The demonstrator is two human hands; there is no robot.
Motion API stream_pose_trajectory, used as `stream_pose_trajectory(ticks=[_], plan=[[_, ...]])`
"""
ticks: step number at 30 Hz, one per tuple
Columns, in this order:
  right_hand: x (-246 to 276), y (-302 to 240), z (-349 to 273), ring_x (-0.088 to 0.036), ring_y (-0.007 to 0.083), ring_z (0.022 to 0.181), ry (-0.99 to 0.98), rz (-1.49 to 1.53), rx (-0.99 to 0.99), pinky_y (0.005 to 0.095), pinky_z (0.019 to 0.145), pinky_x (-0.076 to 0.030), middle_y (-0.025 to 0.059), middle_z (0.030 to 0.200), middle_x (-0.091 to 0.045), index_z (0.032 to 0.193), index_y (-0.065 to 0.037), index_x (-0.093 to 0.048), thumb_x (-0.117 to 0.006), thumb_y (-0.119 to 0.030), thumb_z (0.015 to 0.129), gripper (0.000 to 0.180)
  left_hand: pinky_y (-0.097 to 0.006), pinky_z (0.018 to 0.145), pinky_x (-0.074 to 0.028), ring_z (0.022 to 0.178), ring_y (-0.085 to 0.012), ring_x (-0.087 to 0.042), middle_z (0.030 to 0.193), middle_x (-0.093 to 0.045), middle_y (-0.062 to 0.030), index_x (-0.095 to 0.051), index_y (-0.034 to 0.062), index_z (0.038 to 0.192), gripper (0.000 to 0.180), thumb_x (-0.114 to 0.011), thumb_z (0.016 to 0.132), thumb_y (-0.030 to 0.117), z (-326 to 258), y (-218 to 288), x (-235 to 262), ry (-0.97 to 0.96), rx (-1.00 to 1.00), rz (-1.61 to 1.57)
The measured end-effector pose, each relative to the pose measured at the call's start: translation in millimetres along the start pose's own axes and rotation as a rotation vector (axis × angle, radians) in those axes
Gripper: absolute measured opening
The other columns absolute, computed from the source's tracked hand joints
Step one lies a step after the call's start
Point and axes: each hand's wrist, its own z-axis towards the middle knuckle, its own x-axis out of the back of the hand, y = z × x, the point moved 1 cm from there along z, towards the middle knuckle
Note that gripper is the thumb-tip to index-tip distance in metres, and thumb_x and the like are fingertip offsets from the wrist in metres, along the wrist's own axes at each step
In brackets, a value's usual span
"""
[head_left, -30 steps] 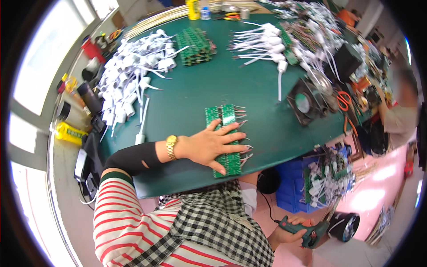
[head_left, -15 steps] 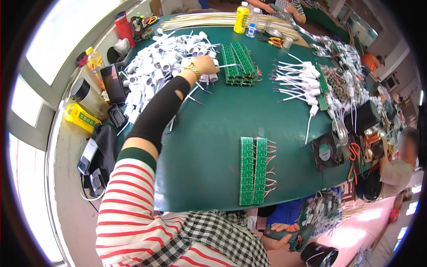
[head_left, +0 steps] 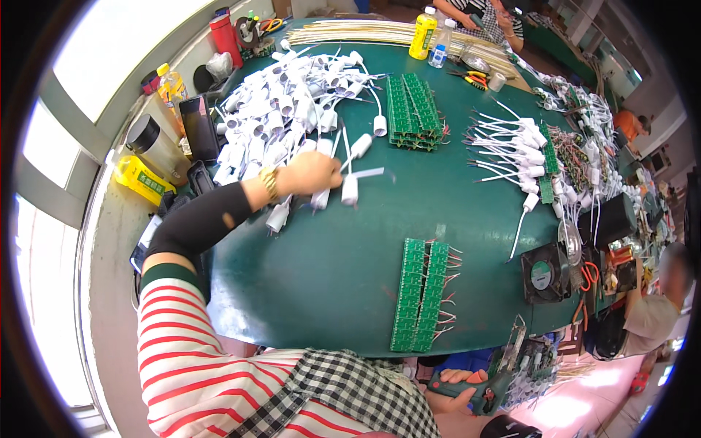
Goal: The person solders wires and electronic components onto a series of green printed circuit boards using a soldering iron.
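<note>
My left hand [head_left: 310, 175], blurred a little by motion, is closed around the wires of several white lamp sockets [head_left: 350, 190] over the left part of the green table. The sockets dangle around its fingers. Just beyond it lies a large heap of white lamp sockets [head_left: 281, 98] with white leads. Low in the picture, beyond the table's near edge, my right hand [head_left: 456, 390] grips a green and black pistol-shaped tool [head_left: 491, 394]. Two green circuit-board strips [head_left: 411, 296] with short wires along the right side lie side by side on the table's near part.
Stacked circuit boards [head_left: 410, 109] lie farther back. Wired sockets [head_left: 522, 150] are laid in a row at right, near a black fan [head_left: 544, 274] and orange-handled scissors [head_left: 589, 276]. Bottles [head_left: 422, 33] stand at the back; a phone [head_left: 198, 128] and a flask [head_left: 157, 150] line the left edge. Other people sit around.
My left hand has come back from the heap toward me, bringing several sockets by their wires. The view has shifted slightly. My right hand keeps its hold on the tool.
</note>
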Motion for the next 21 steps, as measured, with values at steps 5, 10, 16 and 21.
stream_pose_trajectory(ticks=[5,10,16,21], plan=[[-8,-4,7,-0.047,0.0141,0.053,-0.05,-0.016,-0.01,0.0264,0.046,-0.042,0.0072,0.067,-0.047,0.117,-0.001,-0.036,-0.044,-0.031,0.091,0.04,-0.029,0.055,-0.053,0.057,-0.0174,-0.065,0.073,-0.067,-0.0092,-0.064,0.0021,0.101,0.027,-0.052,0.086,0.021,4,-4,62,-0.848,-0.025,-0.373],[-16,-5,13,-0.047,0.0139,0.052,-0.119,0.005,-0.113,0.0261,0.047,-0.042,0.0067,0.066,-0.048,0.119,-0.003,-0.037,-0.044,-0.034,0.091,0.042,-0.035,0.07,-0.054,0.072,-0.0257,-0.068,0.091,-0.068,-0.0173,-0.063,0.0044,0.113,0.032,-0.056,0.082,0.009,129,-43,95,0.173,0.068,-0.517],[-1,-12,30,-0.056,0.0222,0.066,-0.426,0.103,-0.32,0.0376,0.058,-0.048,0.0098,0.075,-0.057,0.11,-0.012,-0.048,-0.043,-0.033,0.098,0.025,-0.04,0.086,-0.05,0.096,-0.0339,-0.063,0.106,-0.065,-0.0183,-0.065,0.008,0.112,0.034,-0.053,0.081,0.002,264,-97,54,0.497,0.045,-0.036],[14,3,40,-0.055,0.0222,0.064,-0.507,0.137,-0.362,0.0375,0.058,-0.048,0.0094,0.074,-0.057,0.111,-0.012,-0.048,-0.043,-0.034,0.098,0.025,-0.042,0.076,-0.052,0.089,-0.0321,-0.066,0.091,-0.067,-0.0162,-0.065,0.0085,0.099,0.019,-0.054,0.084,0.013,263,-110,20,0.238,0.106,0.261]])
